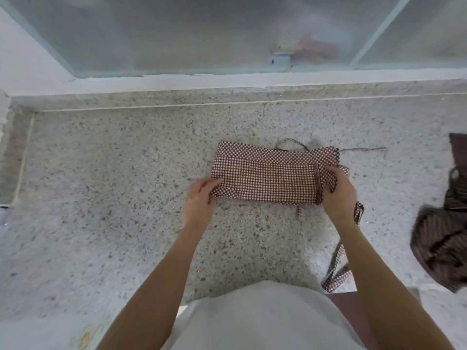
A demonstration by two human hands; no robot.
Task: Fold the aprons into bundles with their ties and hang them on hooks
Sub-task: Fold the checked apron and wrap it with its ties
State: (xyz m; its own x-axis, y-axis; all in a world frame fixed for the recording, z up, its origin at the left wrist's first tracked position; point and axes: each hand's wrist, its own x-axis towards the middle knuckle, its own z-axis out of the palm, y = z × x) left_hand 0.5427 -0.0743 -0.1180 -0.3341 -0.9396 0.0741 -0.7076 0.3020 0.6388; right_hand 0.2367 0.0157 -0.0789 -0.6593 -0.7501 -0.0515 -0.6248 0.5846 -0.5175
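A brown-and-white checked apron (pixel 267 175) lies folded into a long flat band on the speckled stone counter (pixel 126 185). My left hand (pixel 199 200) pinches the band's left end at its near corner. My right hand (pixel 338 190) grips the right end, where the cloth bunches up. One checked tie (pixel 336 263) trails down from the right end past my right forearm to the counter's front edge. A thin tie (pixel 364 149) stretches out to the right behind the band, and a small loop (pixel 290 143) pokes up at its far edge.
A second apron (pixel 444 238), dark brown with stripes, lies crumpled at the counter's right edge. A frosted window (pixel 202 34) with a white sill runs along the back. A raised stone ledge (pixel 15 157) borders the counter on the left.
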